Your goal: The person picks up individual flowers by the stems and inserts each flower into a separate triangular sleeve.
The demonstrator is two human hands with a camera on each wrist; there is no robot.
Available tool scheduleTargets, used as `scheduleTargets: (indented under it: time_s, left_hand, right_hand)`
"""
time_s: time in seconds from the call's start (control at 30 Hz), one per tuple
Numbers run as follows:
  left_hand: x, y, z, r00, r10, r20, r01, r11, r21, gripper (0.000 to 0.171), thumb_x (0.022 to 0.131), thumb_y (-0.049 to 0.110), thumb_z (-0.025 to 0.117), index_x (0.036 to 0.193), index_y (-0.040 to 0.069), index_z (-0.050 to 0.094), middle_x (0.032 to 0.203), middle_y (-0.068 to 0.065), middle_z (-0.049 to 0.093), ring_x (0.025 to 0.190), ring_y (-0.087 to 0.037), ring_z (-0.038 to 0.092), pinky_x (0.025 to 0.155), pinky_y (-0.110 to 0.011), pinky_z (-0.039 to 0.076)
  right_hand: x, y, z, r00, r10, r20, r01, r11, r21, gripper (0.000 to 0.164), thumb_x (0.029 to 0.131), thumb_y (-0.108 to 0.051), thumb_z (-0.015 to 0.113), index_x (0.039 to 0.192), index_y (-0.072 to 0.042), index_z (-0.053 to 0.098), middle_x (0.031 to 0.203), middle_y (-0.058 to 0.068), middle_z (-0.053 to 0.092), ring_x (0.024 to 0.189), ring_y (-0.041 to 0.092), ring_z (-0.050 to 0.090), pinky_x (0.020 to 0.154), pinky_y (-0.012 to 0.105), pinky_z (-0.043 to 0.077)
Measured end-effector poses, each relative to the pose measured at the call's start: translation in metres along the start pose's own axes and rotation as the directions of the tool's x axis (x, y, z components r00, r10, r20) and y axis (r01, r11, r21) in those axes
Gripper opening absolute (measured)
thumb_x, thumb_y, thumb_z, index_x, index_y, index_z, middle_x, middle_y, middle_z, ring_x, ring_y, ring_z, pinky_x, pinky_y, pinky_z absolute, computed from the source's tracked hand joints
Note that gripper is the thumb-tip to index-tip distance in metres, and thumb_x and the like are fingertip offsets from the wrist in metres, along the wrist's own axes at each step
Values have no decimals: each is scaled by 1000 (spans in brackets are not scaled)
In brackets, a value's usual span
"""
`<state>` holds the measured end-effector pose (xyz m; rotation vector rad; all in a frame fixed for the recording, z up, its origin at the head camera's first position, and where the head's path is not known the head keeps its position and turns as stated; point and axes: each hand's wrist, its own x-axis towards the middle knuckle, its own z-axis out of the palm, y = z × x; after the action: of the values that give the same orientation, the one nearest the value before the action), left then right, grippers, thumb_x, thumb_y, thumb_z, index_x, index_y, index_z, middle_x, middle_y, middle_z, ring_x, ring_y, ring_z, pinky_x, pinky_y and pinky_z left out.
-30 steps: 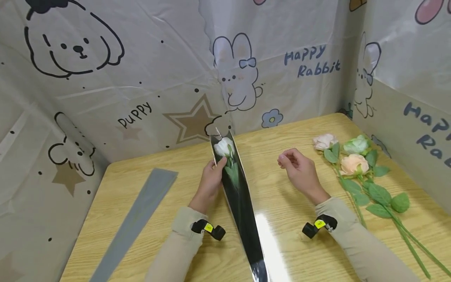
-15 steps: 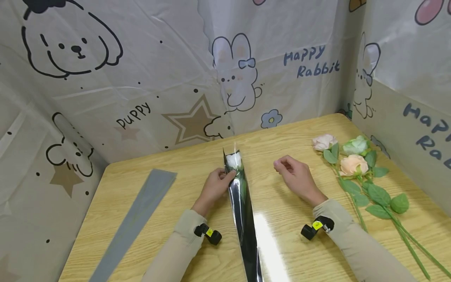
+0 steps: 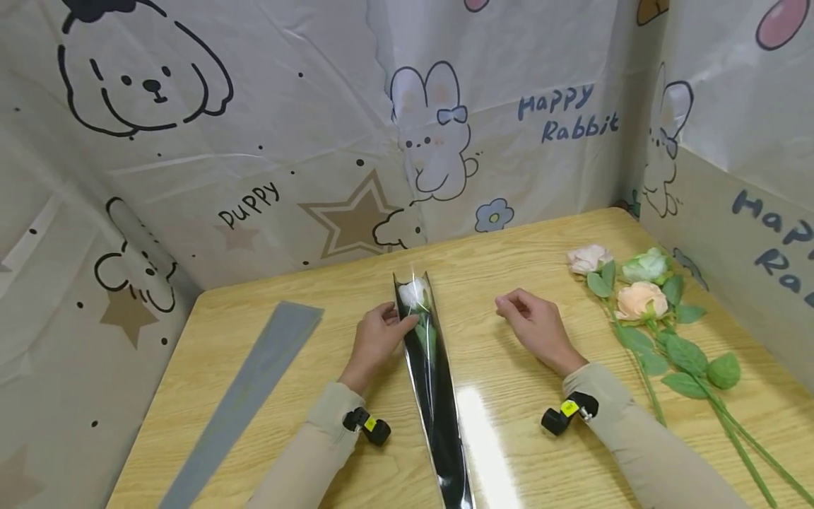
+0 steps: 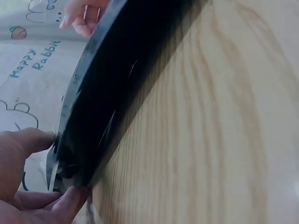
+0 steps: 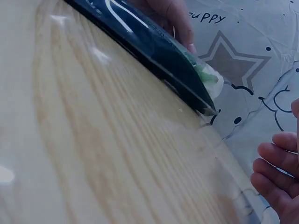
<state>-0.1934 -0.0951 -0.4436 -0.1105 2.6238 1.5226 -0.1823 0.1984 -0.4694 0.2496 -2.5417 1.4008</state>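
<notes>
A white rose (image 3: 415,293) with green leaves lies inside a long black flower sleeve (image 3: 439,410) with a clear front, in the middle of the table. My left hand (image 3: 375,339) pinches the sleeve's left edge near the bloom, thumb over the clear front. In the left wrist view, the thumb and fingers of the left hand (image 4: 32,172) stand on opposite sides of the dark sleeve (image 4: 107,88). To the right of the sleeve, my right hand (image 3: 537,329) hovers over the table, loosely curled and holding nothing. The right wrist view shows this hand's fingers (image 5: 275,168) apart from the sleeve.
A grey folded flower sleeve (image 3: 244,399) lies flat at the left. On the right lie loose artificial roses: a pale pink one (image 3: 588,259), a green-white one (image 3: 645,265) and a peach one (image 3: 641,300). A printed curtain (image 3: 305,113) stands behind the wooden table (image 3: 515,424).
My left hand has drawn the black sleeve and rose back toward me, and the sleeve's clear front has turned more upward in the last half second. My right hand has lowered slightly.
</notes>
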Motion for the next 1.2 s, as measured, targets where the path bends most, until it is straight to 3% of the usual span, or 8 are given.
scheduleTargets:
  time_s: [0.17,0.33,0.53,0.77,1.0,1.2]
  left_hand:
    - [0,-3,-9,999,6,-43,-4,999,47,71,100,47,64,151,0,49,144,-19,63,134,-33,63,111,-47,54]
    - [6,-4,-23,997,35,-73,-29,996,84,63,103,41,60,149,0,52,138,-17,67,130,-32,65,108,-47,55]
    - [15,-8,-50,993,68,-94,-54,989,140,56,105,39,56,148,4,53,141,-15,64,132,-32,63,108,-48,55]
    - [27,-22,-85,978,107,-177,-73,979,188,50,106,34,52,144,2,54,144,-19,60,133,-37,61,109,-51,54]
    - [36,-40,-117,963,59,-264,-4,979,206,46,105,25,49,141,-3,55,143,-25,59,138,-42,54,114,-57,47]
    - [35,-50,-129,947,45,-319,45,962,270,46,104,23,48,140,-3,57,147,-26,57,141,-46,48,118,-59,40]
  right_hand:
    - [0,5,2,1000,18,-4,-18,1000,24,39,106,-47,55,99,-14,75,94,4,78,88,17,70,78,25,54]
    - [2,9,1,999,48,23,-49,998,26,39,106,-49,55,98,-15,74,92,3,78,86,17,70,79,26,53]
    - [4,10,3,998,46,32,-47,998,35,39,104,-48,59,100,-14,76,92,2,78,85,15,71,78,26,54]
    - [2,11,3,997,55,45,-56,998,24,38,104,-49,59,102,-15,76,93,2,79,86,15,72,78,28,55]
    - [3,9,3,996,71,56,-72,997,17,38,103,-51,59,100,-17,75,93,1,78,85,15,71,79,30,54]
    - [3,10,3,996,75,51,-76,997,12,34,103,-49,60,98,-19,75,92,0,78,84,14,71,78,29,54]
